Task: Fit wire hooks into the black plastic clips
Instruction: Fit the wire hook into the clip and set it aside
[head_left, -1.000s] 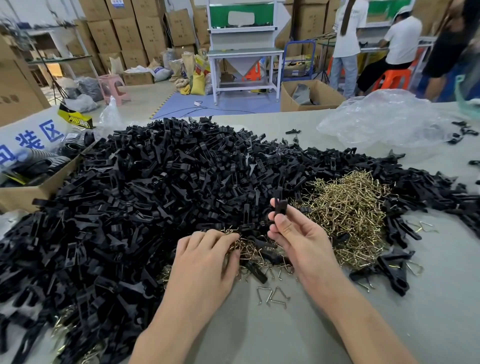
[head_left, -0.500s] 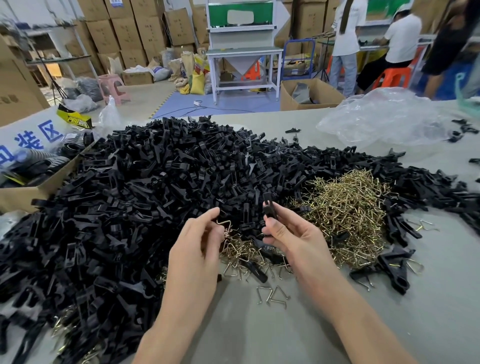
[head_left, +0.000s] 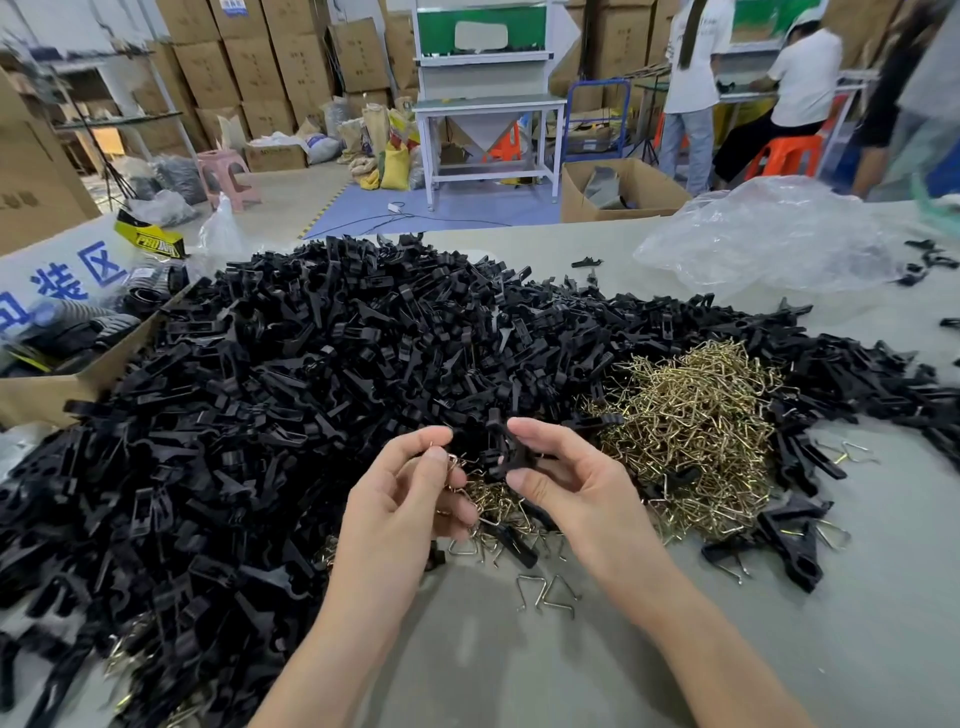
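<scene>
1. My right grip (head_left: 576, 483) was closed on one black clip (head_left: 501, 452), pinched between thumb and forefinger, just left of the hook heap (head_left: 696, 431) and raised off the desk (head_left: 519, 665).
2. My left grip (head_left: 410, 499) pinched a single wire hook (head_left: 453, 460) between thumb and forefinger, further left of the heap. It was close beside the clip and, as far as I could see, not yet touching it.
3. The clip's long axis stood roughly upright, leaning a little, with its upper end toward the far side of the heap. It was too blurred to tell which end took the hook.
4. The hook lay across my fingertips, reaching toward the clip. It was too small to tell which way its legs pointed.
5. To fit it well, I judged I should hold the clip steady, keep my pinch near the hook's bend so the legs would not twist, line both legs up with the clip's seat, then press straight in.
6. The great clip pile (head_left: 311, 389) lay left of the heap.
</scene>
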